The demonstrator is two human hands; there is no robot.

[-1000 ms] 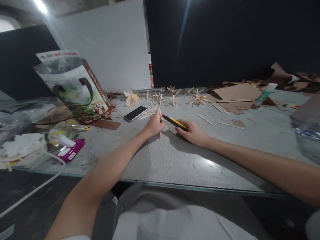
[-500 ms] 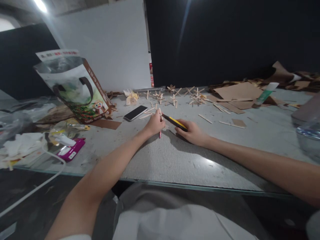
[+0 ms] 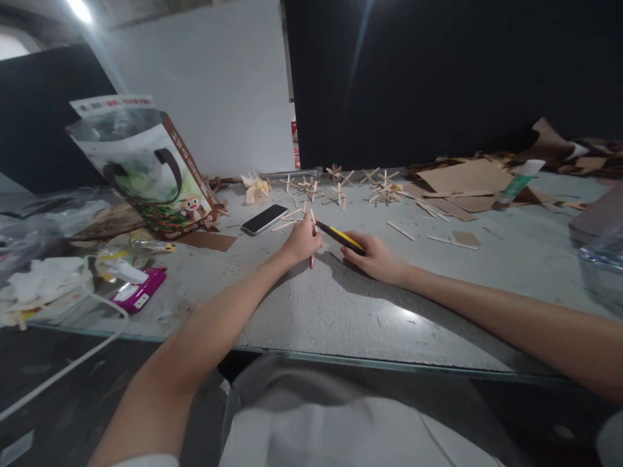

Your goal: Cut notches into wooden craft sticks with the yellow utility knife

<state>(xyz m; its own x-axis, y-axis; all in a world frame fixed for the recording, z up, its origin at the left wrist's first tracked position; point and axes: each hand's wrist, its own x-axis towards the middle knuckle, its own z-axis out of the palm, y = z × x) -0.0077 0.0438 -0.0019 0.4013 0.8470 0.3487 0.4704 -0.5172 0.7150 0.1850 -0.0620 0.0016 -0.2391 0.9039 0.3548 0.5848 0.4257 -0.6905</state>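
My left hand point(image 3: 302, 240) is closed around a thin wooden stick point(image 3: 313, 218), whose pale tip pokes out above the fingers. Below the same hand a pink-red pen-like end point(image 3: 312, 262) shows; whether it is held too is hidden. My right hand point(image 3: 372, 256) grips a black and yellow utility knife point(image 3: 343, 239), its front end pointing left and meeting the stick at my left fingers. Behind the hands lie several small crossed-stick pieces point(image 3: 384, 188) and loose sticks point(image 3: 400, 230). A phone point(image 3: 265, 220) rests face up left of my left hand.
A large printed bag point(image 3: 150, 175) stands at the left, with a purple device point(image 3: 141, 292) and a white cable point(image 3: 73, 363) in front. Cardboard sheets point(image 3: 462, 178) and a glue stick point(image 3: 523, 180) are at the back right. A clear container point(image 3: 601, 272) sits at the right edge.
Almost nothing differs. Both hands stay in place with the knife against the stick; the view shifts very slightly.
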